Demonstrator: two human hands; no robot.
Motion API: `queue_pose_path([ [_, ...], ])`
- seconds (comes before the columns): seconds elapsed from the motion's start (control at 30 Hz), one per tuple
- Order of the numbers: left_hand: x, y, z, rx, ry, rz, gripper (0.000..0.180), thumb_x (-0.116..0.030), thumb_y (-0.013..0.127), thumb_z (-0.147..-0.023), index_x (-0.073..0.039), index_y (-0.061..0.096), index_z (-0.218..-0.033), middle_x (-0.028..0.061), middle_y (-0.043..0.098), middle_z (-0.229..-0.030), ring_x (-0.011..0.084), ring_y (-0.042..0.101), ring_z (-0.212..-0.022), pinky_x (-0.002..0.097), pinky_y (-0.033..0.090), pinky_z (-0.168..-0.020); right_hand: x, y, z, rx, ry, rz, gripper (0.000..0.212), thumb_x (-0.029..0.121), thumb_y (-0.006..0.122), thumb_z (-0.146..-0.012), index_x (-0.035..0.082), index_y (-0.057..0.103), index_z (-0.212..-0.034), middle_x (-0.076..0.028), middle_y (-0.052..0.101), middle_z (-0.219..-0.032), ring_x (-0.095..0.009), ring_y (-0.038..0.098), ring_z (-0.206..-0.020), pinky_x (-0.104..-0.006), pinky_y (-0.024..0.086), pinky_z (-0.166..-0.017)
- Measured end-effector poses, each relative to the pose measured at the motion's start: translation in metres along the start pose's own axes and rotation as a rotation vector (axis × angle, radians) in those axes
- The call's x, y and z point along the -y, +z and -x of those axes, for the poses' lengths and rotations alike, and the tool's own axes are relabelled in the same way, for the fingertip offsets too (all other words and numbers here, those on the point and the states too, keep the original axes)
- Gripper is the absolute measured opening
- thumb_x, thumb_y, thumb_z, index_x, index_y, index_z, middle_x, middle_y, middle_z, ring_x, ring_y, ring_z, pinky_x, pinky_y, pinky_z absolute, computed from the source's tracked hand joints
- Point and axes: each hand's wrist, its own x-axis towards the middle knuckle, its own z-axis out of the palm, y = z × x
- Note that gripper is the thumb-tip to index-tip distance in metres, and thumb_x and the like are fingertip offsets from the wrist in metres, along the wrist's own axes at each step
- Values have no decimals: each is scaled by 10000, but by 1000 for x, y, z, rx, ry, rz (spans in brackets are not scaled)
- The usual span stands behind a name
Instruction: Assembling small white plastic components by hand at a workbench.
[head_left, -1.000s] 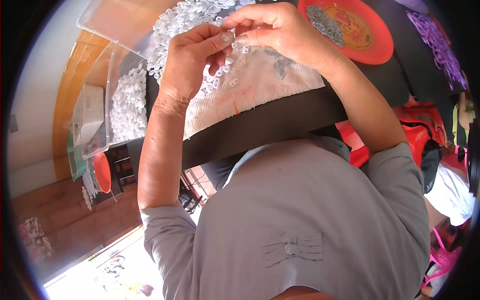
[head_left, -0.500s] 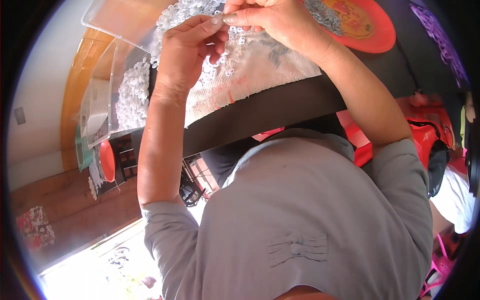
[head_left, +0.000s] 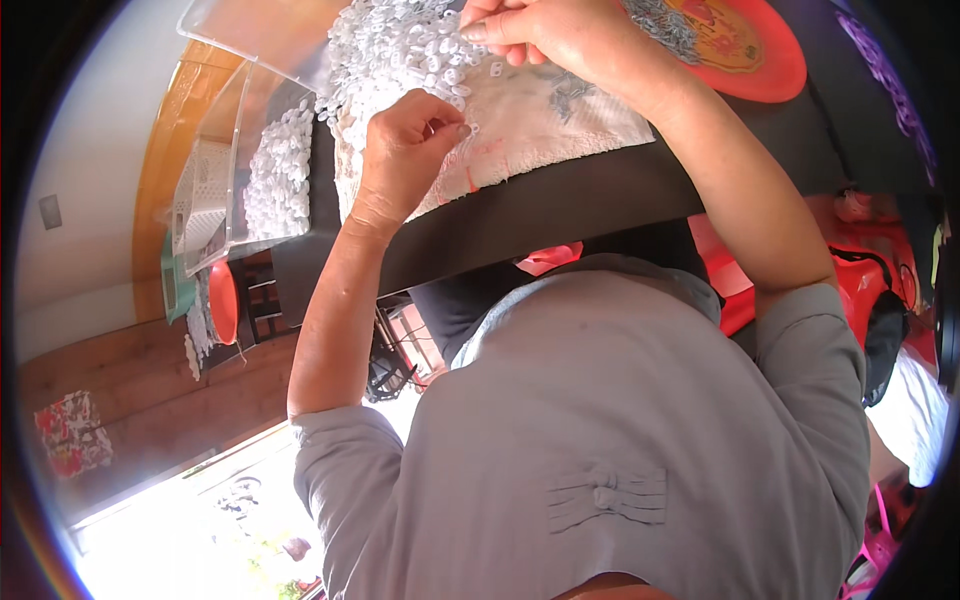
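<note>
My left hand [head_left: 412, 150] is low over a pale towel [head_left: 545, 125], thumb and forefinger pinched on a small white plastic piece [head_left: 473, 130] with a hole in it. Just beyond, a heap of similar white pieces [head_left: 385, 50] covers the towel's left part. Higher up and to the right, my right hand [head_left: 560, 40] is closed, thumb against the fingers; whatever they may hold is too small to make out. Small grey metal parts [head_left: 568, 95] lie scattered on the towel, below that hand. More grey parts [head_left: 665, 30] are piled on a round red tray [head_left: 780, 60] beside my right wrist.
A clear plastic bin [head_left: 240, 150] at the left holds more white pieces [head_left: 280, 170]. The dark table edge [head_left: 530, 215] runs in front of my body. Purple linked strands [head_left: 885, 75] lie at the far right. A red bag [head_left: 850, 290] is beside my right elbow.
My hands were together at the top; now they are apart. The left has come down toward the towel's near side, while the right stays high. The white heap shows more fully.
</note>
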Motion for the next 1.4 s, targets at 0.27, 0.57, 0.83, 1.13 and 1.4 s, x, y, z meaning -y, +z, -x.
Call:
queue_pose_path([
  [0.27,9,9,2,37,73,-139,93,-26,703,-748,-22,645,-820,94,630,-801,250,622,-680,338,495,-650,-9,4,-2,37,19,-74,66,-13,646,-815,-30,643,-751,-24,580,-612,-74,515,-549,-229,407,-506],
  [0.57,-3,6,2,99,147,-202,76,-68,671,-760,-25,610,-772,126,627,-822,326,624,-731,399,503,-663,-11,-1,-3,95,50,2,52,-18,649,-814,-30,645,-763,-24,592,-649,-73,521,-572,-231,415,-518],
  [0.83,8,3,-11,98,254,-237,40,-50,641,-786,-19,623,-803,106,640,-764,288,624,-662,386,497,-608,-14,0,0,79,83,234,92,104,628,-884,18,659,-871,14,587,-685,-54,529,-603,-209,365,-524],
  [1.13,-7,1,-47,-50,-371,1164,128,-21,622,-882,68,605,-973,129,640,-798,161,577,-598,280,439,-488,-15,0,1,0,68,74,101,96,618,-894,21,672,-935,22,608,-741,-46,545,-665,-203,394,-562],
  [1.4,-1,12,-42,-97,-318,1302,129,-22,601,-896,59,580,-995,139,656,-818,176,607,-615,285,466,-494,-19,9,1,-46,84,32,112,97,617,-905,22,674,-964,12,624,-765,-51,561,-686,-206,406,-574],
])
